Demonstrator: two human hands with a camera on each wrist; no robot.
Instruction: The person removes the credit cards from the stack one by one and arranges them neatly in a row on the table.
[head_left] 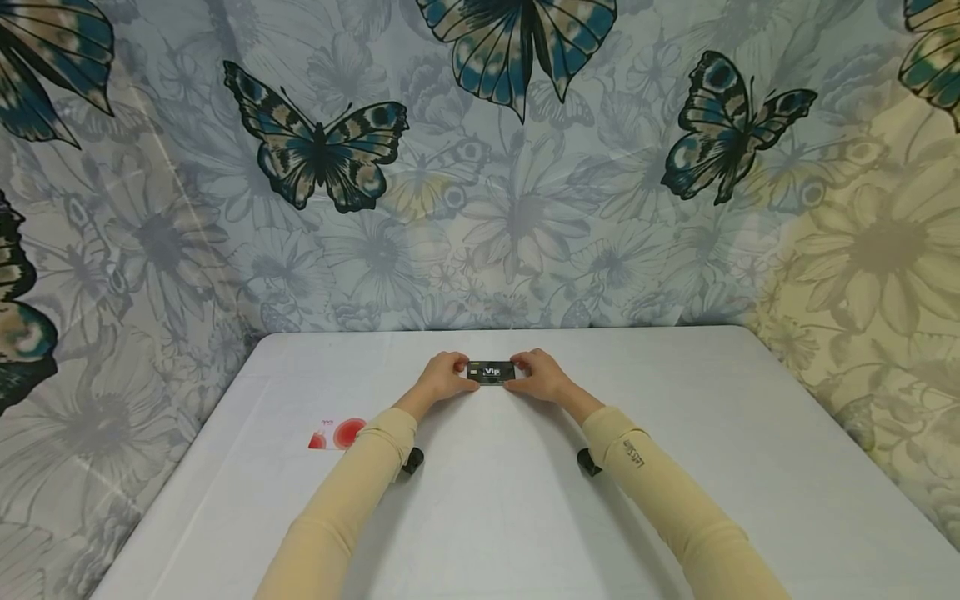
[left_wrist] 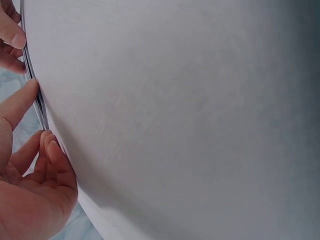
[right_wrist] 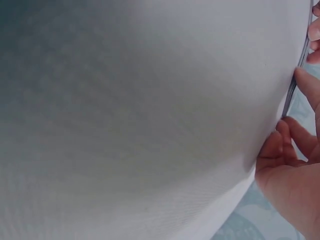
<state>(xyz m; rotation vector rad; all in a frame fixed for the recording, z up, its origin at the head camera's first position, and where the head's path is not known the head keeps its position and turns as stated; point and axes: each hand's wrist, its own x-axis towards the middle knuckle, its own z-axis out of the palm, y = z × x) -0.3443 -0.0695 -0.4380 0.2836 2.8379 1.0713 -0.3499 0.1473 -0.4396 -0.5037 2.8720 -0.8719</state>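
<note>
A black card [head_left: 491, 377] printed "Vip" in white lies flat at the far middle of the table. My left hand [head_left: 441, 377] grips its left end between thumb and fingertips, and my right hand [head_left: 542, 376] grips the right end the same way. Seen edge-on in the left wrist view, it shows as a thin dark stack of layers [left_wrist: 42, 114] between the thumb and fingers of the left hand [left_wrist: 42, 200]. The right wrist view has the right hand [right_wrist: 295, 175] with thumb and fingertips at the same thin edge [right_wrist: 289, 100].
A white and red card [head_left: 348, 433] lies on the white table [head_left: 675, 500] to the left, partly hidden by my left sleeve [head_left: 330, 508]. Behind the table's far edge hangs a butterfly-patterned cloth [head_left: 525, 225]. Black devices [head_left: 588, 461] are worn under both wrists.
</note>
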